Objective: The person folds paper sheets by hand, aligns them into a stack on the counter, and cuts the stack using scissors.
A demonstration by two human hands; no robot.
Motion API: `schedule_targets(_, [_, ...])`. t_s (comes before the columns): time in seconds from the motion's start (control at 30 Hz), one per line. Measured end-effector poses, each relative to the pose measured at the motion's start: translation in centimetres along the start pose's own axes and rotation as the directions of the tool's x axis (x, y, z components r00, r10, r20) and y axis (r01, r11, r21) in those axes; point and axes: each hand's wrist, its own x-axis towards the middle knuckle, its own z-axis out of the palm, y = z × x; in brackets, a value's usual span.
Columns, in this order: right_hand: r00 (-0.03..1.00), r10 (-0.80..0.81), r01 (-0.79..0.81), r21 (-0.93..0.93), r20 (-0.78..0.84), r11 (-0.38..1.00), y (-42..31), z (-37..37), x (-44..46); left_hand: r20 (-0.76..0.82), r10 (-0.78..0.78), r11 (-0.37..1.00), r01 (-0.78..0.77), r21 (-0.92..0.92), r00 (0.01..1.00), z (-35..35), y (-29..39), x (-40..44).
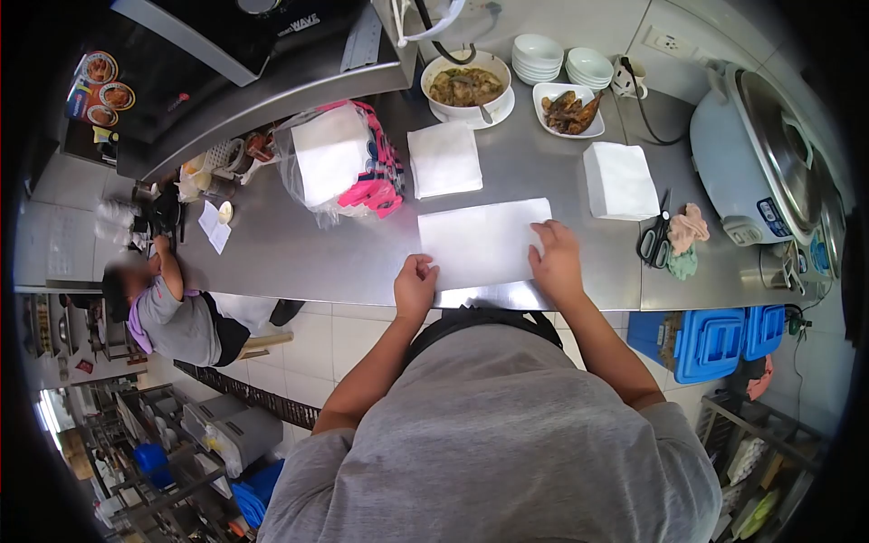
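Btwn L hand [416, 281] & R hand [556, 259], on ctr [358, 258]: white sheet [482, 242].

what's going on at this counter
A person is handling a white sheet on the metal counter, the left hand at its near left corner and the right hand at its right edge. A white stack sits to the right near the scissors; a white pile lies just beyond the sheet.
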Motion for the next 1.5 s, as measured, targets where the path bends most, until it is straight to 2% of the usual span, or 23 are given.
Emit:
schedule_targets(0.07, [0.996,-0.089,0.089,-0.039,0.017,0.995,-0.1,1.1,0.0,-0.01,0.019,1.0,-0.019,0.017,1.0,0.0,0.5,-0.1])
schedule_targets(0.17, [0.992,-0.018,0.021,-0.025,0.123,0.999,1.2,3.2,-0.7,-0.022,0.018,0.999,-0.018,0.028,1.0,-0.1,0.9,0.1])
schedule_targets(0.37, [0.994,-0.102,0.103,-0.016,0.039,0.995,1.7,3.3,-1.1,-0.056,0.033,0.998,-0.03,0.046,0.998,0.3,-0.4,0.0])
schedule_targets(0.47, [0.994,-0.108,0.109,-0.017,0.034,0.994,1.9,3.4,-1.1,-0.004,-0.057,0.996,0.057,0.065,0.998,-0.1,0.4,0.1])
schedule_targets(0.57, [0.996,-0.051,0.058,-0.087,0.077,0.995,0.6,2.8,-0.6,-0.023,-0.028,0.969,0.033,0.245,0.999,-0.5,1.6,0.4])
schedule_targets(0.6, [0.996,-0.089,0.09,-0.016,0.022,0.996,-0.3,2.7,0.1,-0.038,0.135,0.957,-0.121,0.264,0.99,-0.5,2.6,0.6])
schedule_targets(0.67, [0.987,-0.138,0.147,0.116,-0.085,0.982,-2.9,3.4,1.7,-0.044,0.438,0.862,-0.406,0.304,0.898,0.1,5.2,1.1])
schedule_targets(0.7, [0.992,-0.116,0.122,0.271,-0.04,0.955,-4.3,4.0,2.4,0.089,0.44,0.862,-0.448,0.239,0.894,0.8,6.0,1.5])
schedule_targets(0.77, [0.986,-0.155,0.109,0.477,0.06,0.872,-6.5,5.1,3.6,0.256,0.492,0.713,-0.554,0.429,0.832,4.1,4.5,2.9])
schedule_targets(0.83, [0.976,-0.196,0.132,0.457,0.094,0.88,-5.3,9.2,2.7,0.301,0.426,0.646,-0.52,0.559,0.853,5.7,2.4,3.0])
schedule_targets(0.87, [0.966,-0.211,0.148,0.345,0.151,0.927,-4.7,9.7,2.4,0.319,0.391,0.605,-0.502,0.618,0.863,6.2,1.9,3.3])
schedule_targets(0.93, [0.934,-0.217,0.193,0.11,0.285,0.975,-3.2,9.2,1.6,0.327,0.367,0.637,-0.492,0.594,0.871,6.1,2.1,3.8])
schedule_targets(1.03, [0.955,0.005,0.063,-0.22,0.297,0.973,0.0,6.5,2.0,0.316,0.355,0.633,-0.475,0.611,0.88,5.8,2.6,3.2])
schedule_targets(1.07, [0.974,0.064,-0.018,-0.21,0.217,0.978,1.1,6.2,2.0,0.322,0.33,0.641,-0.461,0.613,0.887,5.7,2.7,3.3])
schedule_targets(1.17, [0.94,0.156,-0.098,-0.2,0.302,0.975,4.4,3.8,3.0,0.358,0.254,0.641,-0.433,0.633,0.899,5.0,4.4,2.7])
schedule_targets(1.2, [0.993,0.065,-0.05,-0.155,0.096,0.987,5.9,3.3,3.2,0.365,0.23,0.639,-0.423,0.642,0.902,5.0,4.6,2.9])
schedule_targets(1.27, [0.982,0.015,-0.044,-0.151,-0.188,0.988,5.8,-1.9,5.7,0.35,0.254,0.64,-0.428,0.638,0.902,5.4,4.0,3.2])
schedule_targets(1.33, [0.916,0.256,-0.321,-0.181,-0.31,0.929,6.0,-4.9,8.0,0.341,0.27,0.636,-0.433,0.639,0.9,5.4,3.7,3.0])
schedule_targets(1.43, [0.84,0.525,-0.541,-0.282,-0.137,0.792,8.7,-5.7,9.6,0.353,0.254,0.643,-0.43,0.634,0.9,5.4,3.8,3.0])
schedule_targets(1.5, [0.858,0.495,-0.512,-0.306,-0.136,0.803,9.8,-5.4,9.9,0.348,0.266,0.646,-0.435,0.628,0.899,5.3,3.7,3.1])
